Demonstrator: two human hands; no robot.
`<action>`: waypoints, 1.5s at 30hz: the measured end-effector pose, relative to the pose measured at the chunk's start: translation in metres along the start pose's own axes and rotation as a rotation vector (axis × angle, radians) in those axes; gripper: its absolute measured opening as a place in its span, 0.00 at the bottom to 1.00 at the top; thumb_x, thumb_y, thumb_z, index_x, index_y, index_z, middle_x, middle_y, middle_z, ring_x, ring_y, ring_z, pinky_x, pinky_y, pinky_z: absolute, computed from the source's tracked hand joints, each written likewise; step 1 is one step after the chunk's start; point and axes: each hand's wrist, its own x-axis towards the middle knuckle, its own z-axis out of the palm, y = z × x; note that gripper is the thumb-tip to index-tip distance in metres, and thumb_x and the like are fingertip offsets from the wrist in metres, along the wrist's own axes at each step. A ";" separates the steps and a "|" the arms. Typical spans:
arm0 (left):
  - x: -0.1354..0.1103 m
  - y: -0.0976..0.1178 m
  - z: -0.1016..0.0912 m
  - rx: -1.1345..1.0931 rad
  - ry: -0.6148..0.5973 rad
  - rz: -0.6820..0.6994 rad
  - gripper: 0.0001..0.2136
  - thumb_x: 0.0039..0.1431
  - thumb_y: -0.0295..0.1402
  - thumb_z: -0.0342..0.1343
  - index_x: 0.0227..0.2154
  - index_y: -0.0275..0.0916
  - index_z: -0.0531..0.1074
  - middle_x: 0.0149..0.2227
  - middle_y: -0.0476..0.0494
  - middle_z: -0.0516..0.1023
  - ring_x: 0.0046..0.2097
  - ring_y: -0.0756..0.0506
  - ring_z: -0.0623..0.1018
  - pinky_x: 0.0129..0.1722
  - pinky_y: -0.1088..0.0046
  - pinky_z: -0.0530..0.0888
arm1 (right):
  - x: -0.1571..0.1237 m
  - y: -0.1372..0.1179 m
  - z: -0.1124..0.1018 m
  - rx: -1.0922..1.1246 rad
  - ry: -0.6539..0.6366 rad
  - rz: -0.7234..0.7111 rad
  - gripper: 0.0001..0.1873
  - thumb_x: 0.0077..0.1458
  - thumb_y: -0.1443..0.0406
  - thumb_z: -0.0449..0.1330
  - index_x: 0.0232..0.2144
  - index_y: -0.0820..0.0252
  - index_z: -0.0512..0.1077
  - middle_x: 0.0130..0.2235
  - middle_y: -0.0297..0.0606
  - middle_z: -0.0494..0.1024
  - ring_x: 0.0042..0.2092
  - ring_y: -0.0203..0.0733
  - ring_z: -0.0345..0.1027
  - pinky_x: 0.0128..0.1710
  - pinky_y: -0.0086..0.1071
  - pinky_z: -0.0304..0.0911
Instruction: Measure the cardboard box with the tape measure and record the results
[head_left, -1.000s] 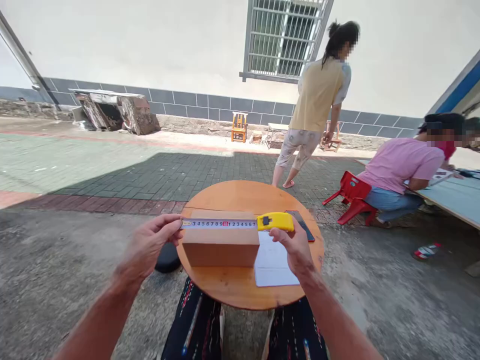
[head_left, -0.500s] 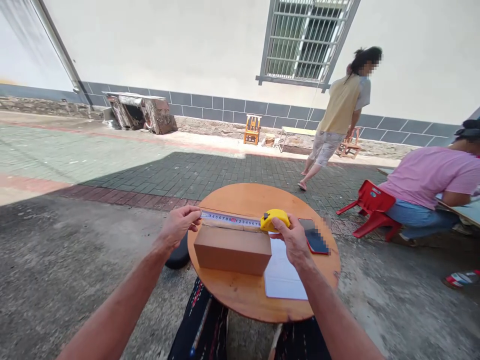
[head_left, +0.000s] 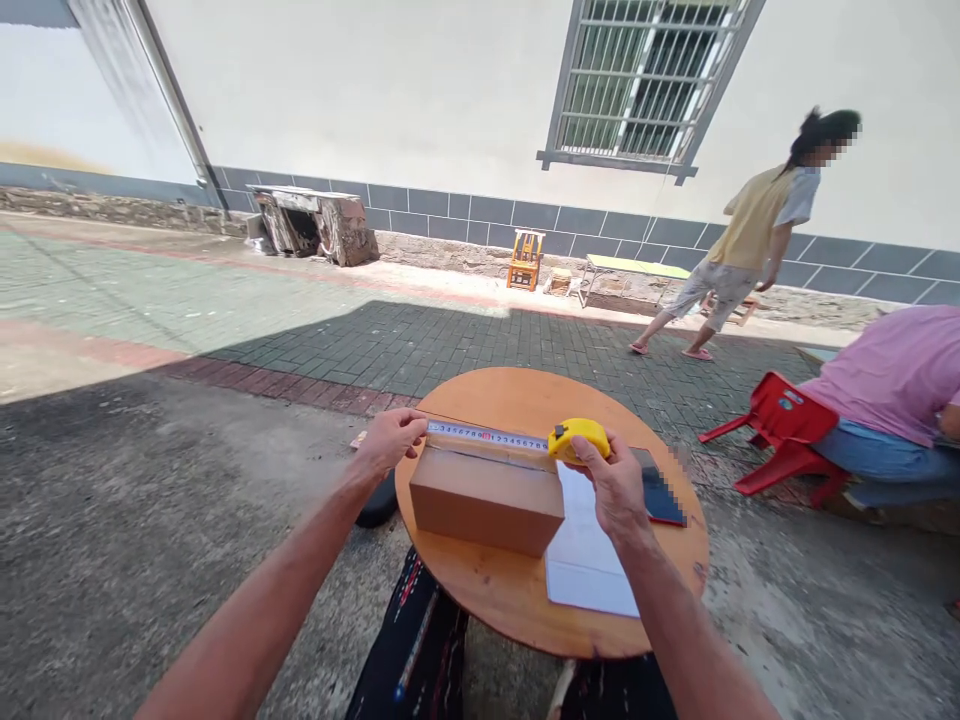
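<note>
A brown cardboard box [head_left: 486, 497] lies on a round wooden table [head_left: 517, 395] in front of me. A measuring tape blade [head_left: 487, 436] is stretched along the box's far top edge. My left hand [head_left: 390, 441] pinches the blade's free end at the box's left corner. My right hand [head_left: 611, 484] grips the yellow tape case [head_left: 577, 437] at the right corner. A white sheet of paper [head_left: 589, 560] and a dark phone [head_left: 660, 495] lie on the table to the right of the box.
A person in a pink top [head_left: 900, 380] sits at the right beside a red plastic stool [head_left: 784, 425]. Another person in a yellow top [head_left: 750, 240] walks near the far wall. A small wooden chair [head_left: 525, 260] and a low bench [head_left: 634, 268] stand by the wall.
The tape has shifted from the box's near top edge to its far edge, with both hands still on it. The view has swung left. The standing person has walked off to the right.
</note>
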 end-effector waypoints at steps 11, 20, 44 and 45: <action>-0.005 -0.003 0.006 0.200 -0.020 0.078 0.15 0.51 0.40 0.51 0.33 0.38 0.78 0.28 0.46 0.78 0.29 0.46 0.76 0.24 0.75 0.72 | -0.008 0.004 -0.004 0.018 0.016 0.060 0.29 0.41 0.53 0.72 0.42 0.60 0.71 0.38 0.38 0.77 0.39 0.45 0.74 0.31 0.37 0.76; -0.008 -0.007 0.020 0.484 0.149 0.163 0.16 0.55 0.36 0.47 0.39 0.39 0.78 0.40 0.41 0.82 0.39 0.41 0.78 0.38 0.70 0.70 | -0.014 -0.006 -0.004 0.020 -0.012 0.096 0.26 0.42 0.54 0.72 0.41 0.59 0.70 0.40 0.37 0.77 0.40 0.45 0.75 0.37 0.40 0.77; -0.017 -0.003 0.030 0.706 0.179 0.245 0.18 0.61 0.37 0.43 0.43 0.43 0.78 0.45 0.43 0.82 0.46 0.41 0.78 0.42 0.72 0.69 | -0.008 0.008 -0.023 0.019 -0.078 0.051 0.24 0.44 0.55 0.70 0.41 0.58 0.70 0.39 0.34 0.77 0.40 0.42 0.73 0.39 0.38 0.74; -0.017 -0.004 0.029 0.701 0.179 0.248 0.18 0.61 0.38 0.43 0.42 0.43 0.78 0.44 0.44 0.82 0.46 0.41 0.78 0.41 0.72 0.68 | -0.009 0.007 -0.024 0.008 -0.097 0.051 0.24 0.45 0.55 0.70 0.42 0.58 0.70 0.40 0.35 0.77 0.41 0.42 0.73 0.39 0.38 0.74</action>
